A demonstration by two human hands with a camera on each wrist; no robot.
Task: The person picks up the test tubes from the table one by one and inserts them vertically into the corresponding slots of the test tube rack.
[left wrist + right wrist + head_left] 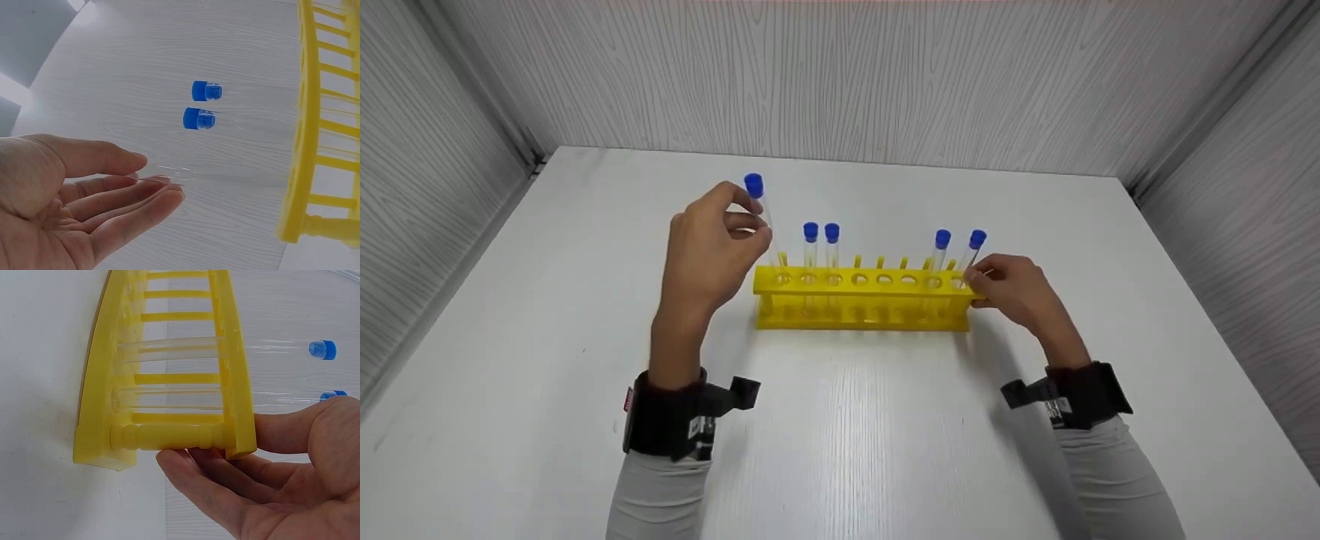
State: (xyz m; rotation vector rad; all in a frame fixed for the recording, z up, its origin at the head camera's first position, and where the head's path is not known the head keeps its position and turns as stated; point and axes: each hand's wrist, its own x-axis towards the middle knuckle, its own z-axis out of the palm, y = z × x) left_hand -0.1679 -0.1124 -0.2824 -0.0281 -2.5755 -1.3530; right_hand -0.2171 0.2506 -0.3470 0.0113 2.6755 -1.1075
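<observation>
A yellow test tube rack stands on the table. Between thumb and fingertips, my left hand pinches a clear test tube with a blue cap, slightly tilted above the leftmost hole. Its lower end meets the rack's top plate; how deep it sits I cannot tell. My right hand grips the rack's right end, its thumb by the top plate and fingers under it beside the end post. Two capped tubes stand in neighbouring holes left of centre. Another two, a tube and the end tube, lean at the right.
Several middle holes of the rack hold no tubes. The white table extends around the rack, with a grey wood-grained panel behind and similar panels at both sides. Black straps encircle both wrists.
</observation>
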